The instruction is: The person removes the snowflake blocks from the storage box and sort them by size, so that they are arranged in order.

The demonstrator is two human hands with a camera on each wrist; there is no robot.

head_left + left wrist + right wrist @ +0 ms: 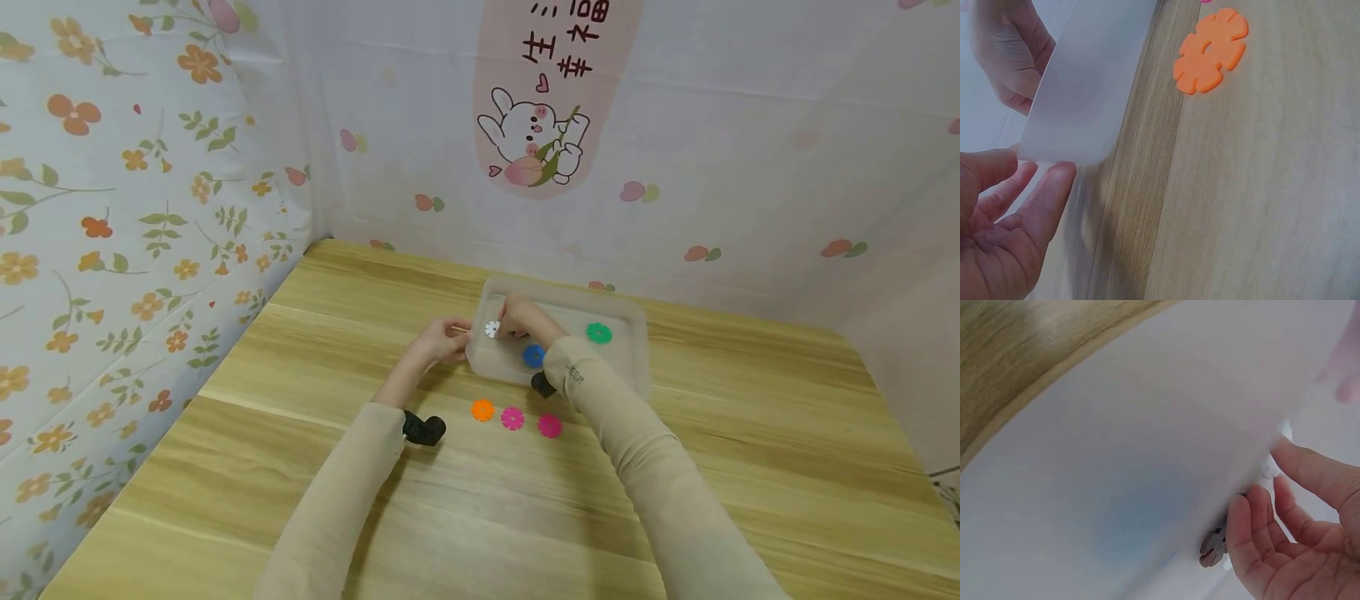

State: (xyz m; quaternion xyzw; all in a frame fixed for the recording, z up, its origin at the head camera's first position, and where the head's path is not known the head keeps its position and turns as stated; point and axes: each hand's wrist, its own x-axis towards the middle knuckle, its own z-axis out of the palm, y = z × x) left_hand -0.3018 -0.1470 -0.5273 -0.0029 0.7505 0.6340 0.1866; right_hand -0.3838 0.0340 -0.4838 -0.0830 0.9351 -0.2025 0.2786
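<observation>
Two printed cloths, a floral cloth (pixel 135 250) at left and a paler cloth (pixel 712 167) behind, back the scene on my remote feed, the paler one's characters cut off at the top edge. Below spreads a wood-grain surface (pixel 750 417). From the near edge reach a left sleeve (pixel 330 500) and a right sleeve (pixel 652 450), the latter hiding part of a translucent tray (pixel 562 293). At the tray's left end I see the left hand (pixel 435 342), fingers fairly straight and apart, tips touching the wall. The right hand (pixel 527 317) dips inside, fingers bent beside a white disc (pixel 491 329); whether they pinch it, I cannot tell. On the surface in front of the tray, an orange disc (pixel 482 410), a pink disc (pixel 513 418) and another pink disc (pixel 550 426) lie in a row. Inside the tray, a green disc (pixel 592 332) lies toward the right; a blue disc (pixel 533 357), partly covered by the right cuff, reaches my right wrist view mainly as a blur through the wall. Fingertips there half hide a dark brown piece (pixel 1213 549), its full shape unclear.
</observation>
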